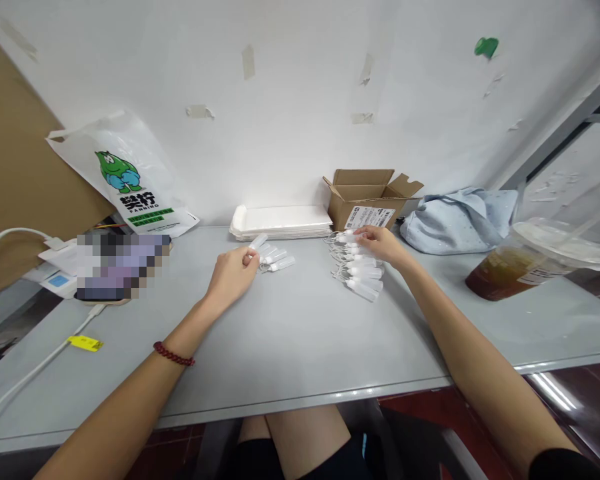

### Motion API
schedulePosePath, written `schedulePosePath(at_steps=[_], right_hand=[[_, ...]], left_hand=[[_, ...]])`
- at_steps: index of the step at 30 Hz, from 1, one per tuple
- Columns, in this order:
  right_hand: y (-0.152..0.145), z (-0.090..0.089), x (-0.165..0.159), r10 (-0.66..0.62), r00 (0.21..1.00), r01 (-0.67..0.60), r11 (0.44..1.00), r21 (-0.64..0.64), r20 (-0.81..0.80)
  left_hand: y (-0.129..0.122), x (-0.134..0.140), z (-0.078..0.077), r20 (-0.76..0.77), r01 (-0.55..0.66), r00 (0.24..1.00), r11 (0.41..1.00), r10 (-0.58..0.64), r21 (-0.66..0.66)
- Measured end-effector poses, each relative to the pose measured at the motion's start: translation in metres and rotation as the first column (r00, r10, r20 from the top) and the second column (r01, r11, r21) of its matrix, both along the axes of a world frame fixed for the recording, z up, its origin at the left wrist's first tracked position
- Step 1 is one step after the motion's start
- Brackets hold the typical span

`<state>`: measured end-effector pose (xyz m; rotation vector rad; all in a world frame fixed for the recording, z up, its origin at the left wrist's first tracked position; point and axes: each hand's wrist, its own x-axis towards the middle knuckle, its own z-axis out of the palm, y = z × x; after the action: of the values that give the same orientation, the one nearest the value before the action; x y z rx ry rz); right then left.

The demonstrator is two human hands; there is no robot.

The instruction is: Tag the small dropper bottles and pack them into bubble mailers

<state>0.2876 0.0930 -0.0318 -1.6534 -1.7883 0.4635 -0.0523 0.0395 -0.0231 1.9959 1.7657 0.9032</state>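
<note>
Small translucent plastic tubes with white caps and thin loops lie in two groups on the grey table (300, 333). In the left group, several tubes (283, 264) are fanned out beside my left hand (231, 273). Its thumb and fingers are pinched at the near end of the rearmost tube (259, 241), hiding that end. Over on the right, a column of several tubes (364, 272) runs toward me, loops pointing left. My right hand (381, 244) reaches over its far end, fingertips pinched on the farthest tube (347, 236).
Against the wall stand a stack of white packets (283, 221) and an open cardboard box (363, 200). To the right are a light blue cloth bag (457, 220) and a drink cup (510, 263). A printed plastic bag (125, 173), a phone (123, 267) and a white cable (35, 373) are left.
</note>
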Motion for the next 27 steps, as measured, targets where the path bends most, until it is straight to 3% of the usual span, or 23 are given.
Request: schedulePosePath(at_steps=[10,15,20,27], right_hand=[[-0.009,0.015,-0.01,-0.067,0.993,0.088,0.968,0.234,-0.096],[-0.036,0.029,-0.046,0.046,0.988,0.01,0.936,0.351,-0.15],[-0.061,0.032,-0.079,0.197,0.978,-0.164,0.932,0.323,-0.072],[-0.069,0.027,-0.091,0.256,0.964,-0.228,0.933,0.277,-0.067]], left_hand=[[-0.004,0.005,-0.001,0.015,0.072,0.997,0.997,-0.073,0.031],[-0.011,0.014,0.001,0.192,0.169,0.968,0.985,-0.162,-0.023],[-0.02,0.024,0.006,0.447,0.326,0.863,0.936,-0.236,-0.135],[-0.023,0.031,0.008,0.516,0.379,0.828,0.899,-0.222,-0.221]])
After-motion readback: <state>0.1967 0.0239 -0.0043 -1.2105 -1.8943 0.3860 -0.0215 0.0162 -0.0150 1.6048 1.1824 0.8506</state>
